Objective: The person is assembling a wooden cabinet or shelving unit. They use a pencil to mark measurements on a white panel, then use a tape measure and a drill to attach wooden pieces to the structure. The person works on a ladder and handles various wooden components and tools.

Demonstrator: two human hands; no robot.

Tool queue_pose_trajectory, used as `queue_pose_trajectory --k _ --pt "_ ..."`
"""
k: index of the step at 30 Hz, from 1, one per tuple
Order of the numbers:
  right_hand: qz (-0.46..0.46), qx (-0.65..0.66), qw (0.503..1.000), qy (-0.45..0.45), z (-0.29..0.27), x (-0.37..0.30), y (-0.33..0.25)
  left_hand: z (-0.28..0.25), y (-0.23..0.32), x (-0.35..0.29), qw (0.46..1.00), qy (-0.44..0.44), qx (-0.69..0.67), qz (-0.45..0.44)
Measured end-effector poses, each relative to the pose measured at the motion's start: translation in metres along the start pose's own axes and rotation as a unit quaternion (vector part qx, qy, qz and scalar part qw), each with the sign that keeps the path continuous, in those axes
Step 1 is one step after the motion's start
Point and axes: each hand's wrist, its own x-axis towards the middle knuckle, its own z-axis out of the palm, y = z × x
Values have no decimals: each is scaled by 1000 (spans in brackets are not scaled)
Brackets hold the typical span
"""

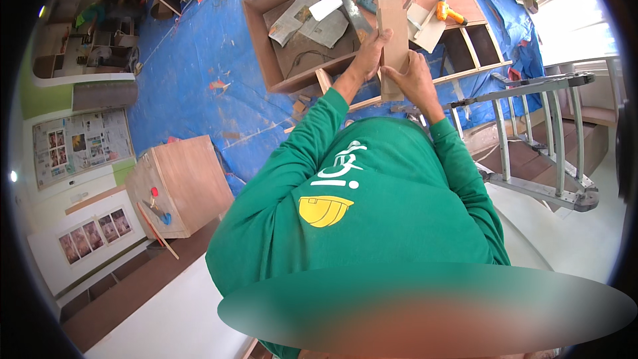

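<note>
Wooden board point(397, 41) is held just right of the open wooden box point(258, 46), clamped between the left hand point(371, 54) and right hand point(415, 80) at opposite edges. Positioning or checking it seems underway; next probably calls for steady, even grips while aligning it.

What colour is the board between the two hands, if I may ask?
The board is light brown, seen in the head view.

Head-worn view (wide fisheye), downward, close

Blue floor tarp point(176, 70), bright window point(577, 20)
</note>
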Motion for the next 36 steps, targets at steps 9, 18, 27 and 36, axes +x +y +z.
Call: queue_pose_trajectory --k 9,18,27,36 --pt "144 446 880 -83 -33 11 42 -3 20 -11 986 -93 93 -104" --pt "152 513 839 -103 -29 -7 39 -11 2 -10 973 -115 156 -128" --pt "163 549 820 19 -21 -12 76 -19 26 -64 939 -155 284 -121" --pt "92 588 799 86 -61 -20 52 3 -3 -114 987 -32 157 -16"
